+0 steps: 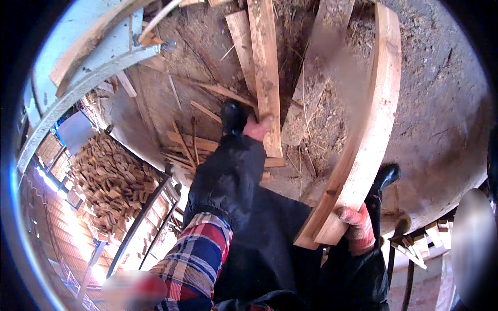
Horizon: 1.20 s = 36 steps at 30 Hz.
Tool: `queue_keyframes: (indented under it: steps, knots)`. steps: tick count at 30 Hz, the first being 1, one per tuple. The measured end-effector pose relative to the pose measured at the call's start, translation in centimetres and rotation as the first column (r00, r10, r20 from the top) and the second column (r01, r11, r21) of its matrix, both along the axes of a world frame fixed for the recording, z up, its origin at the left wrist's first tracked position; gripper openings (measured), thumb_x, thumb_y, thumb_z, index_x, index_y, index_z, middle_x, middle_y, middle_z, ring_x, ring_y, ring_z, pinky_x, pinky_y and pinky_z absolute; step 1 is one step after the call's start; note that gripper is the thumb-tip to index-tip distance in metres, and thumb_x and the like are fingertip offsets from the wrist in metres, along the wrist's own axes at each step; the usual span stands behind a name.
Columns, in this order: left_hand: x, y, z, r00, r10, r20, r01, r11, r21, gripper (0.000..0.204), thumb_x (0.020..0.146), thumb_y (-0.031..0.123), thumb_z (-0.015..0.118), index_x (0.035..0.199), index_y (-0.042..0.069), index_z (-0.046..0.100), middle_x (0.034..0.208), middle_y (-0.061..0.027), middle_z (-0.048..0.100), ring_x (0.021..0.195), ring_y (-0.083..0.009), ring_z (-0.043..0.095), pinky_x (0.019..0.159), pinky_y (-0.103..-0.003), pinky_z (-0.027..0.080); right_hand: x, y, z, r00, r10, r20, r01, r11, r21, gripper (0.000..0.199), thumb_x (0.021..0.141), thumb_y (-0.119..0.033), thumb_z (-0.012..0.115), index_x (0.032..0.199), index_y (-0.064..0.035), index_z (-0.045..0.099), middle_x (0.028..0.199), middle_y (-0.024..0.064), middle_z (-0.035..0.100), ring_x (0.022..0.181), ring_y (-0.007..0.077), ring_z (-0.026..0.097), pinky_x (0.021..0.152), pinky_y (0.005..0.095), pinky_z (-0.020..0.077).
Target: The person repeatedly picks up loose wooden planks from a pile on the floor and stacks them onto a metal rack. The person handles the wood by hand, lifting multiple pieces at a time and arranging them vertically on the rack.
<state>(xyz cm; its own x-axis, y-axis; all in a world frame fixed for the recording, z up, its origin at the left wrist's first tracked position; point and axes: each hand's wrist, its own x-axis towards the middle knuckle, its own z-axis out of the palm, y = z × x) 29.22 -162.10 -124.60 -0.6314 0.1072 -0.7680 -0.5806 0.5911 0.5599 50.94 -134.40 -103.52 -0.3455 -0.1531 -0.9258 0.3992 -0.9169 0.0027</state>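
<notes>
My left hand (255, 128), in a pinkish-red work glove, grips the left edge of a wooden board (267, 78) near its close end. That board runs away from me along the ground, beside a shorter piece of wood (241, 49). My right hand (359, 228), gloved alike, is closed on the near end of a long plank (381, 114). The plank rises toward the far right and looks bent by the lens. A darker strip along its left side may be its edge or a second plank; I cannot tell. My fingers under the wood are hidden.
Dirt-covered ground holds another wide board (316, 67) between my two pieces, with scattered sticks (194, 137) near my left boot (232, 116). A large heap of cut wood blocks (111, 179) lies at left, below a curved metal edge (85, 78). More wood pieces (436, 236) are stacked at right.
</notes>
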Motion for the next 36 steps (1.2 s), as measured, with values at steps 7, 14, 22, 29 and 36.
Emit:
queue_keyframes:
  steps: [7, 14, 22, 29, 36]
  knots:
    - [-0.4, -0.5, -2.5, 0.974, 0.087, 0.21, -0.116, 0.985, 0.131, 0.071, 0.078, 0.022, 0.081, 0.133, -0.003, 0.044, 0.127, -0.0124, 0.058, 0.112, -0.0231, 0.058, 0.094, -0.039, 0.048, 0.4, -0.6, -0.5, 0.999, 0.054, 0.007, -0.054, 0.997, 0.052, 0.086, 0.059, -0.026, 0.084, 0.131, 0.0024, 0.047, 0.114, 0.0101, 0.062, 0.103, 0.0254, 0.061, 0.093, 0.0369, 0.0486]
    - [2.5, 5.4, 0.7, 0.972, 0.124, 0.202, -0.182, 0.936, 0.302, 0.055, 0.079, 0.02, 0.079, 0.125, 0.001, 0.057, 0.116, -0.0105, 0.064, 0.108, -0.0247, 0.06, 0.094, -0.04, 0.049, -0.7, -0.4, 0.2, 1.0, 0.002, -0.021, -0.002, 1.0, -0.019, 0.081, 0.061, -0.024, 0.082, 0.13, 0.0025, 0.049, 0.117, 0.0111, 0.062, 0.105, 0.0262, 0.062, 0.095, 0.0377, 0.0484]
    - [1.2, 6.7, 10.7, 0.802, 0.318, 0.505, -0.363, 0.932, -0.01, 0.044, 0.081, 0.024, 0.069, 0.118, 0.002, 0.06, 0.107, -0.012, 0.067, 0.091, -0.0236, 0.066, 0.082, -0.04, 0.055, -0.7, 0.4, 1.4, 0.991, -0.103, -0.086, 0.096, 0.992, -0.078, 0.074, 0.065, -0.023, 0.08, 0.128, 0.0028, 0.051, 0.114, 0.0116, 0.064, 0.102, 0.0263, 0.063, 0.094, 0.0377, 0.05]
    - [3.6, 10.7, 33.4, 0.849, 0.087, 0.521, -0.15, 0.985, 0.08, 0.059, 0.08, 0.02, 0.068, 0.133, -0.001, 0.049, 0.125, -0.0136, 0.059, 0.114, -0.0246, 0.057, 0.102, -0.038, 0.043, -2.0, -0.1, 9.9, 0.967, -0.186, -0.175, 0.17, 0.98, -0.105, 0.068, 0.071, -0.025, 0.075, 0.128, 0.003, 0.051, 0.112, 0.0121, 0.065, 0.098, 0.0247, 0.064, 0.087, 0.0379, 0.0533]
    - [7.6, 16.1, 43.7, 0.814, -0.24, 0.529, 0.088, 0.951, 0.296, 0.079, 0.079, 0.028, 0.076, 0.142, -0.002, 0.038, 0.136, -0.0145, 0.051, 0.129, -0.0249, 0.046, 0.11, -0.036, 0.033, 3.8, 1.8, 21.7, 0.941, -0.336, -0.052, 0.313, 0.915, -0.253, 0.074, 0.075, -0.035, 0.067, 0.132, 0.006, 0.044, 0.11, 0.0224, 0.064, 0.095, 0.035, 0.066, 0.086, 0.0444, 0.0555]
